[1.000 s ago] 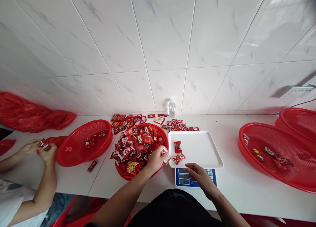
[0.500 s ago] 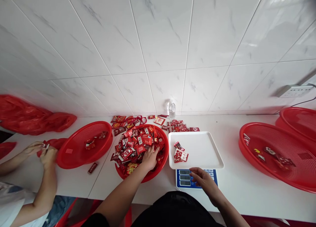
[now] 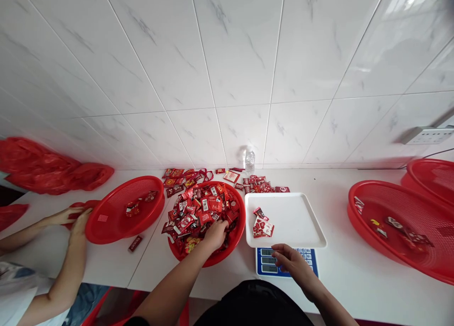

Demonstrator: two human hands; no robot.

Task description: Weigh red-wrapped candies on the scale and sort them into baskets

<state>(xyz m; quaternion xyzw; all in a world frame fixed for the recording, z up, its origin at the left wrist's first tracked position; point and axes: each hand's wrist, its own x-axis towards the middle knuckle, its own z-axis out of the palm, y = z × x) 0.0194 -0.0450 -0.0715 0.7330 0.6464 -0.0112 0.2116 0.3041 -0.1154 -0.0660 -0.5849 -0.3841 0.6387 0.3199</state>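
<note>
My left hand (image 3: 215, 234) is down among small red wrapped snack packets (image 3: 204, 205) heaped in a red plastic basket (image 3: 242, 217). Its fingers are curled together, and the tips are hidden, so I cannot make out what they grip. To the right, a white tray (image 3: 287, 212) tops a blue digital scale (image 3: 262, 272). Two packets, one white and red (image 3: 263, 227) and one dark red (image 3: 260, 214), lie at the tray's left side. My right hand (image 3: 289, 259) hovers by the scale's display and keys, thumb and fingers slightly apart, holding nothing visible.
Loose red packets (image 3: 262, 184) and a clear bottle (image 3: 249, 161) stand along the tiled wall. Red baskets with a few packets lie left (image 3: 117, 226) and right (image 3: 362, 231). At far left a co-worker's hands (image 3: 80, 219) are beside red bags (image 3: 46, 170). One packet (image 3: 135, 243) lies on the table.
My left hand's fingers, spread on the packets before, have curled in among them. My right hand stays by the scale. The co-worker's hands have shifted. The whole view has moved slightly.
</note>
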